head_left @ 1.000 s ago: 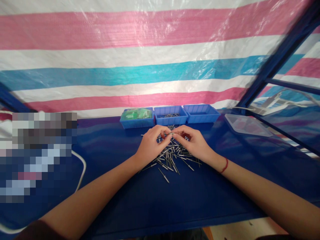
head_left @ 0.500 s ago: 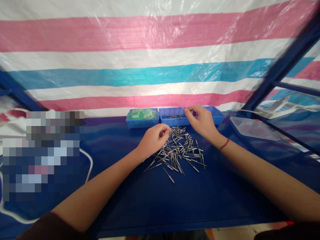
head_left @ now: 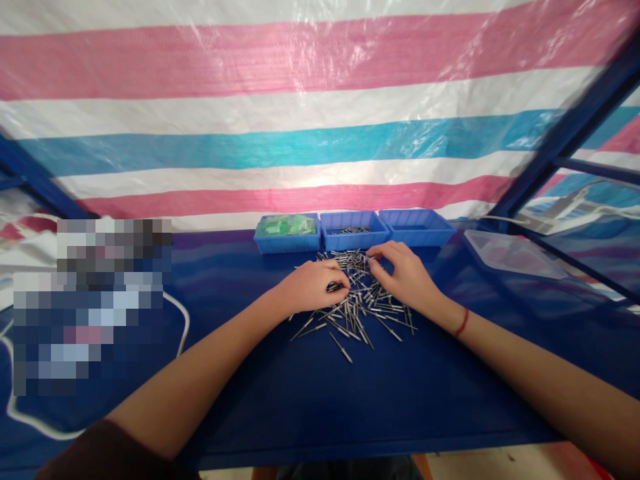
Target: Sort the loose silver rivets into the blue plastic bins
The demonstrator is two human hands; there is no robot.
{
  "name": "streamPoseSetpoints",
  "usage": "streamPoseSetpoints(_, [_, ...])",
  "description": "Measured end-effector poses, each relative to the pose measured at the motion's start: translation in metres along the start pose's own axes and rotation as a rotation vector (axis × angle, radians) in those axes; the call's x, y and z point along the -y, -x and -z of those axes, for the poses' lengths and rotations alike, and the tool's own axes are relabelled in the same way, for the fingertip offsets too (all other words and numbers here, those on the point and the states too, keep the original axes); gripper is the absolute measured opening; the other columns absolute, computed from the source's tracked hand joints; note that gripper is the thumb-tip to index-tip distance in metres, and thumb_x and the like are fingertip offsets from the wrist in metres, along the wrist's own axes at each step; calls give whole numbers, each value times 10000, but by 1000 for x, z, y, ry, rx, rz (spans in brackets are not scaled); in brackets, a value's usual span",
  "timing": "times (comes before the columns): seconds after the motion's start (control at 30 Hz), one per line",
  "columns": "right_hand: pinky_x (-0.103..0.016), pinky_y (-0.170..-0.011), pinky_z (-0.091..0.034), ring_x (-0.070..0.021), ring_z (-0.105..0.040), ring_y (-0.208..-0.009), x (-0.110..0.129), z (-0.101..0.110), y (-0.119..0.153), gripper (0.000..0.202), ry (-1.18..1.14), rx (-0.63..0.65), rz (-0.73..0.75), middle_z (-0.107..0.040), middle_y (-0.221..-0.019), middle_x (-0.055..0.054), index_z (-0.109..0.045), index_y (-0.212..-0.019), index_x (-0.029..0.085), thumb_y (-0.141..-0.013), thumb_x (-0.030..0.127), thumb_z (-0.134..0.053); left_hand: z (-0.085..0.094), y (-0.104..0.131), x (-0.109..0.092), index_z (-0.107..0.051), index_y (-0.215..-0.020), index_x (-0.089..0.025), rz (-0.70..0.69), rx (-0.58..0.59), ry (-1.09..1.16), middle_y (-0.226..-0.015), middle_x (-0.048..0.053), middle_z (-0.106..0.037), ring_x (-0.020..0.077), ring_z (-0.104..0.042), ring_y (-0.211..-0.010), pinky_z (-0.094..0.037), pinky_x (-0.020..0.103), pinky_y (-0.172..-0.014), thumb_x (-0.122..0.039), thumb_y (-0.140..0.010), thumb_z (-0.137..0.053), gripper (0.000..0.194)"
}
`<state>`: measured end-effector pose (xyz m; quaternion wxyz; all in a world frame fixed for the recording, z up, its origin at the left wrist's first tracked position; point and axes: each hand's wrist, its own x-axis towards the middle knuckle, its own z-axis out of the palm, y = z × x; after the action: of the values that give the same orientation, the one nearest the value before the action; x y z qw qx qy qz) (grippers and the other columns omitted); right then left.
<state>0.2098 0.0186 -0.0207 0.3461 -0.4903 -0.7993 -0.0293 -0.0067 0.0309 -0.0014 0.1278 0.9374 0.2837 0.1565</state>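
A loose pile of blind rivets (head_left: 353, 313), silver with long thin mandrels, lies on the blue table. At the pile's left side is my left hand (head_left: 316, 288), its thumb and index finger closed in a pinch; what is between the tips, if anything, cannot be made out. My right hand (head_left: 407, 275) reaches into the right upper part of the pile, thumb and forefinger apart, fingertips close to the rivets. Behind the pile, a blue middle bin (head_left: 356, 241) has some rivets lying in it.
The left blue bin (head_left: 287, 246) holds green-and-clear plastic packets. Another blue bin (head_left: 420, 237) stands at the right of the row. Further right lies a clear plastic lid (head_left: 515, 255). A white cable (head_left: 185, 323) loops at left, beside a blurred-out area. Striped sheeting hangs behind.
My right hand has come down from above the bins, where it pinched a thin rivet, to the pile, and its fingers have parted. My left hand has shifted slightly right and down.
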Motion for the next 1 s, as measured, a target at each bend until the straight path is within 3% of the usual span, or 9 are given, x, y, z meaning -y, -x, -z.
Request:
streamPoseSetpoints(0.13, [-330,-720,-422,-204,-553,-762,-2,-8,8,134,-71,53,-90,-630,-798,-59,-620,-887,173,-813,177,-509,-3,-2,-3,-717,-916,-229,99,0,31,-875,23,-648,151,-617,-771,-448,258,-716,-312,-836,-536,215])
streamPoseSetpoints(0.3, [-316,-725,-417,-186,-559,-747,-3,-8,4,127,-103,67,-92,-652,-788,-53,-637,-847,167,-808,163,-517,-5,-6,-10,-736,-840,-242,226,-23,41,-827,13,-678,163,-618,-749,-430,263,-683,-307,-804,-557,194])
streamPoseSetpoints(0.6, [-302,-693,-415,-171,-559,-709,-4,-9,4,123,-131,78,-129,-665,-772,-35,-643,-783,177,-789,144,-525,-3,-14,-20,-730,-864,-252,442,65,34,-861,6,-691,190,-620,-783,-431,273,-660,-312,-704,-585,225])
streamPoseSetpoints(0.87, [-307,-692,-419,-177,-565,-718,-3,-11,5,126,-151,73,-116,-670,-784,-38,-644,-771,185,-790,156,-523,-8,-11,-22,-689,-832,-225,349,71,-74,-914,36,-634,203,-600,-874,-426,327,-741,-280,-850,-474,222])
streamPoseSetpoints(1.0, [-311,-691,-429,-172,-567,-704,0,-10,6,128,-183,60,-109,-672,-771,-37,-644,-776,181,-785,141,-523,-14,-6,-22,-624,-911,-189,281,-20,-233,-980,58,-600,219,-591,-910,-402,358,-744,-268,-922,-375,261])
